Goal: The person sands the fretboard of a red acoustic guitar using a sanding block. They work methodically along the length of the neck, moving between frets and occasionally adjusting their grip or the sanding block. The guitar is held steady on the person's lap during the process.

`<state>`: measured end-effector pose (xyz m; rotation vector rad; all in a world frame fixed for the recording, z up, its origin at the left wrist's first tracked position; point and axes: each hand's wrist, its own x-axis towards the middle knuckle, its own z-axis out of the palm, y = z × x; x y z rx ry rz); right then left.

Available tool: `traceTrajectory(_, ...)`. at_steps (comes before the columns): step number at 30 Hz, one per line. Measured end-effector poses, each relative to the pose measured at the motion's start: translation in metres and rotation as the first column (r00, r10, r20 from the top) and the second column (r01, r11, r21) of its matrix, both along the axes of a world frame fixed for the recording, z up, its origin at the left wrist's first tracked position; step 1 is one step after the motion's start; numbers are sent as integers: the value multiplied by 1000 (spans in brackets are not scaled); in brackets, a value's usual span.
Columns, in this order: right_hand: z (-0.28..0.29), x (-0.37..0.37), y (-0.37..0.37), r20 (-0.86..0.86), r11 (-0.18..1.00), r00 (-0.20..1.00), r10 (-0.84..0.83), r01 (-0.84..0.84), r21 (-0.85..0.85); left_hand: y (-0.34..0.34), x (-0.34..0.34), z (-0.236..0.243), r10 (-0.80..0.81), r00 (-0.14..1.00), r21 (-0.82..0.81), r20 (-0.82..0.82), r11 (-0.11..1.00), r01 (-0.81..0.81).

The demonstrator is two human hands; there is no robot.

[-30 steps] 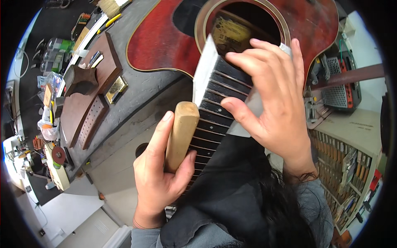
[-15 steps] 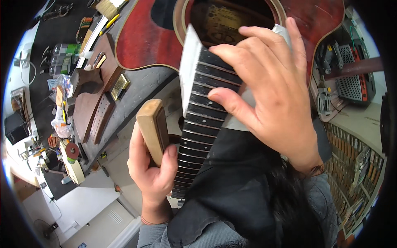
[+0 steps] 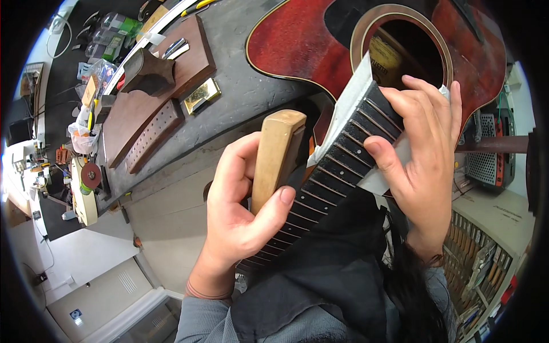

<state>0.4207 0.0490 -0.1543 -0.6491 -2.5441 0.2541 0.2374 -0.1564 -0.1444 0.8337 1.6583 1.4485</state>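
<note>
My left hand [image 3: 237,211] is closed round a light wooden block [image 3: 271,151], held just left of the guitar's black fretboard [image 3: 351,160]. My right hand [image 3: 420,154] lies over the body end of the fretboard, fingers apart and bent, thumb on the frets. White protective sheets [image 3: 351,100] line both sides of that end. Behind them is the red guitar body [image 3: 291,40], with a dark pickguard and round soundhole. Black cloth [image 3: 309,280] lies under the neck, toward me.
A grey bench [image 3: 234,74] at back left carries brown wooden forms [image 3: 120,137], a small gold metal piece [image 3: 201,94], bottles [image 3: 114,28] and scattered tools. At right are a grey-and-red perforated case [image 3: 483,154] and a rack of wooden-handled tools [image 3: 469,257]. Pale floor [image 3: 160,228] shows below.
The view has shifted, with guitar and both hands now farther right in the picture and the neck more slanted. The block moved down-left from the fretboard, then back up beside it, still in my left hand.
</note>
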Motion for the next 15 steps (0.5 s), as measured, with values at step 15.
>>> traceTrajectory(15,1,-2,-2,9,1000,1000,-1,1,-8,6,-14,1,-9,831,118,556,991,-68)
